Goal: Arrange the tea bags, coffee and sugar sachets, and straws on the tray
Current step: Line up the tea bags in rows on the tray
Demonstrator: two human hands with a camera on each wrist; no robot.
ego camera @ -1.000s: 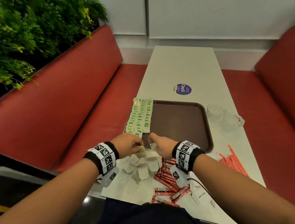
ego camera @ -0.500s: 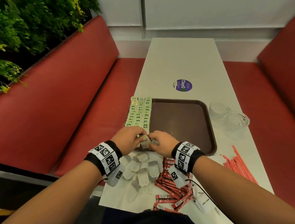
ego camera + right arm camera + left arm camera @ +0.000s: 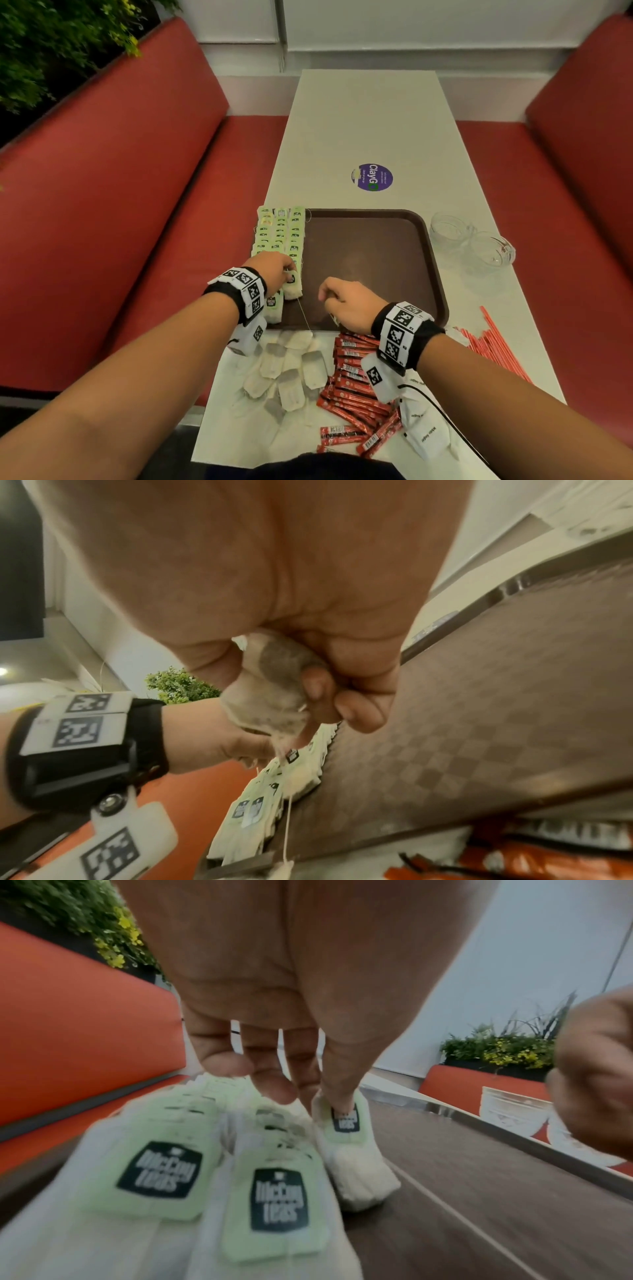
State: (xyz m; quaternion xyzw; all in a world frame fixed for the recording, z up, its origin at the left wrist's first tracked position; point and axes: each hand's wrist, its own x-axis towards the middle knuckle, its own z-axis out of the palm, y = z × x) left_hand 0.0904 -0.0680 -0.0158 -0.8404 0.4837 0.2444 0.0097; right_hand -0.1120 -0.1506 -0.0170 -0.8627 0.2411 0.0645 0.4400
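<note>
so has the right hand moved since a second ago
Yes. The right hand has shifted right, away from the tea bag rows, and now sits over the middle of the tray's near edge.

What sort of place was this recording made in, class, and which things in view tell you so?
Probably a café or fast-food restaurant booth. Red padded bench seats flank a long white table, which carries a brown serving tray, and piles of tea bags and red sachets.

The light is soft and even, rather dim, with faint shadows on the pale bench [image 3: 363, 113]. The wide head view bends the red seats [image 3: 113, 192] at its edges. Both wrist views are smeared with blur up close.
</note>
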